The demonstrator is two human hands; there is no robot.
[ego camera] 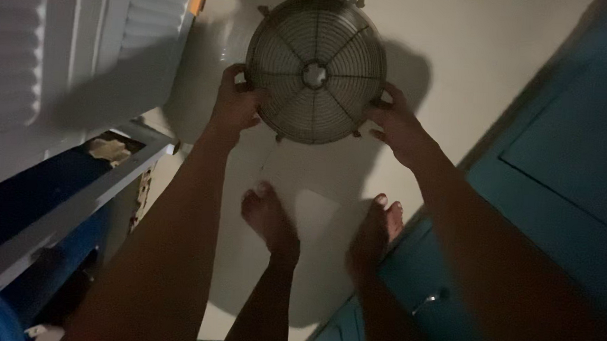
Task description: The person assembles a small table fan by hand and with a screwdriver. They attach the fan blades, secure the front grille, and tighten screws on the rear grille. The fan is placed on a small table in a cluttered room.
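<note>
1. Down at the floor (462, 54), nearest the camera's wearer, two bare feet stand on the pale surface, the left foot (267, 220) and the right foot (375, 233) a little apart, toes pointing toward the work.
2. Above the feet, both forearms reach forward and outward to a round wire fan guard (316, 69), which is off any fan and held free in the air over the floor.
3. The left hand (234, 108) is closed around the guard's left rim, fingers curled over the outer ring.
4. The right hand (397, 123) is clamped on the right rim in the same way, so the guard hangs between the two hands, its face turned toward the camera.
5. To the left stands a white louvred door (19, 45), with a blue and grey frame (52, 213) below it; a teal panel (567, 150) runs along the right.
6. Judging from this, the guard is already detached and carried; no fan body or blade shows here, so whatever remains, whether setting it down, cleaning or refitting, is not yet begun.
</note>
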